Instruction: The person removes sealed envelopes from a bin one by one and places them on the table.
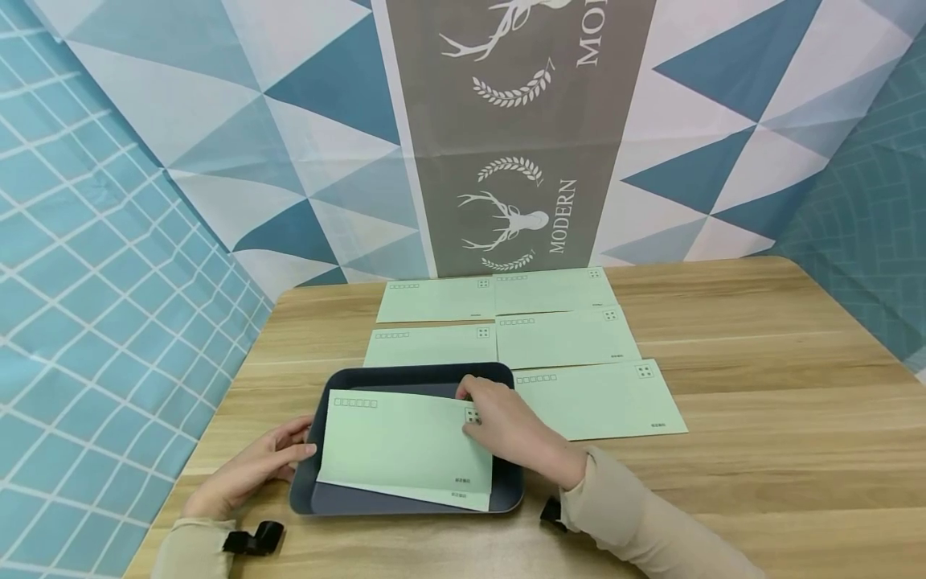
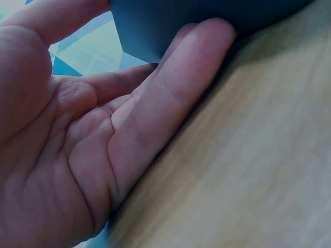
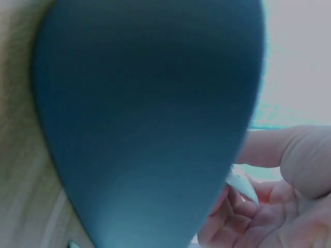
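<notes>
A dark blue-grey tray [image 1: 340, 500] stands near the table's front, with pale green envelopes inside. The top envelope [image 1: 398, 438] lies slightly askew, and the edge of another envelope [image 1: 473, 500] shows beneath it. My left hand [image 1: 264, 462] grips the tray's left side, thumb over the rim. In the left wrist view, its fingers lie against the outside of the tray wall [image 2: 155, 31], low by the tabletop. My right hand [image 1: 510, 426] reaches over the tray's right rim and pinches the top envelope's right end. The right wrist view is mostly filled by the tray's outer wall [image 3: 150, 103].
Behind the tray, more envelopes lie face up in two columns: a far left envelope [image 1: 434, 299], a far right envelope [image 1: 553, 291] and several nearer ones, including one [image 1: 600, 402] right of the tray. The wooden table [image 1: 781, 386] extends to the right; patterned cloth hangs behind.
</notes>
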The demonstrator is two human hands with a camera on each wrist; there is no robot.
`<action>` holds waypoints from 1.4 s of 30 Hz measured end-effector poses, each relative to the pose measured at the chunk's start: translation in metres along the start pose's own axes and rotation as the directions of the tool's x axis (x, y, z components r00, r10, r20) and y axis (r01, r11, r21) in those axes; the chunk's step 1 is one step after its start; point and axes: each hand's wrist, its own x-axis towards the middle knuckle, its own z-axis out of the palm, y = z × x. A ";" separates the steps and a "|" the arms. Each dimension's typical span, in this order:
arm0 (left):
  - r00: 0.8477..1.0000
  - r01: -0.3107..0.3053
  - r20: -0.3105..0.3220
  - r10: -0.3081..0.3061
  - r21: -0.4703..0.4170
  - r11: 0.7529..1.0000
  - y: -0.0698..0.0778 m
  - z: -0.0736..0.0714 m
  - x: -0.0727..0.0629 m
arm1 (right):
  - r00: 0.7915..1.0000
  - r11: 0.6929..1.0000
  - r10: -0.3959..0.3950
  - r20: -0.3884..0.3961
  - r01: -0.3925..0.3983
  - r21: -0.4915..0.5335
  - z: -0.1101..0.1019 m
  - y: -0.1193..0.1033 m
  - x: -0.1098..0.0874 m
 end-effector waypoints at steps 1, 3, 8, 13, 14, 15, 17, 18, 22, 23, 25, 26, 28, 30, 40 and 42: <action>1.000 0.001 -0.001 -0.001 0.000 1.000 0.000 0.000 0.000 | 1.000 1.000 0.001 0.002 -0.001 0.014 -0.001 0.000 0.000; 1.000 0.004 -0.004 -0.004 0.003 1.000 0.000 0.000 0.001 | 1.000 0.999 0.000 0.001 0.000 0.038 -0.004 0.000 0.000; 1.000 0.029 -0.012 -0.029 0.019 0.999 0.000 0.000 0.000 | 0.999 0.992 -0.006 -0.048 0.012 0.127 -0.010 -0.001 -0.001; 1.000 0.024 0.003 -0.024 0.007 1.000 0.001 0.000 0.000 | 0.994 0.977 0.011 -0.109 0.013 0.213 -0.013 -0.002 0.000; 1.000 0.016 0.010 -0.016 0.001 1.000 0.000 0.000 -0.001 | 0.993 0.975 0.017 -0.117 0.010 0.223 -0.014 -0.003 0.000; 1.000 0.009 0.016 -0.009 -0.006 1.000 0.000 0.000 -0.001 | 0.992 0.973 0.022 -0.124 0.008 0.231 -0.014 -0.003 0.000; 1.000 0.002 0.021 -0.001 -0.010 1.000 0.000 0.000 -0.001 | 0.990 0.967 0.030 -0.136 0.006 0.255 -0.016 -0.004 0.000; 1.000 0.001 0.021 -0.001 -0.010 1.000 0.000 0.000 -0.001 | 0.989 0.964 0.032 -0.144 0.007 0.265 -0.017 -0.005 0.000; 1.000 0.008 0.015 -0.008 -0.004 1.000 0.000 0.001 -0.001 | 0.982 0.948 0.055 -0.180 0.004 0.317 -0.020 -0.006 -0.002; 1.000 0.010 0.012 -0.010 -0.003 1.000 0.000 0.001 -0.001 | 0.980 0.945 0.061 -0.192 0.005 0.328 -0.020 -0.006 -0.002; 1.000 0.011 0.011 -0.010 -0.003 1.000 0.000 0.001 -0.001 | 0.974 0.935 0.080 -0.211 0.000 0.356 -0.022 -0.006 -0.002; 1.000 0.011 0.012 -0.011 -0.001 1.000 0.001 0.001 -0.001 | 0.972 0.929 0.088 -0.220 0.000 0.369 -0.022 -0.006 -0.002; 1.000 0.014 0.014 -0.014 0.001 1.000 0.001 0.001 -0.001 | 0.966 0.916 0.103 -0.235 0.000 0.401 -0.024 -0.005 -0.002; 1.000 0.022 0.013 -0.022 0.006 1.000 0.002 0.001 -0.002 | 0.961 0.899 0.121 -0.247 -0.001 0.438 -0.025 -0.004 -0.003; 0.999 0.051 -0.009 -0.051 0.031 0.998 0.004 0.002 -0.003 | 0.939 0.854 0.135 -0.317 0.052 0.517 -0.032 0.000 -0.006; 0.999 0.052 -0.012 -0.051 0.029 0.998 0.005 0.003 -0.003 | 0.932 0.864 0.144 -0.332 0.045 0.501 -0.033 0.001 -0.007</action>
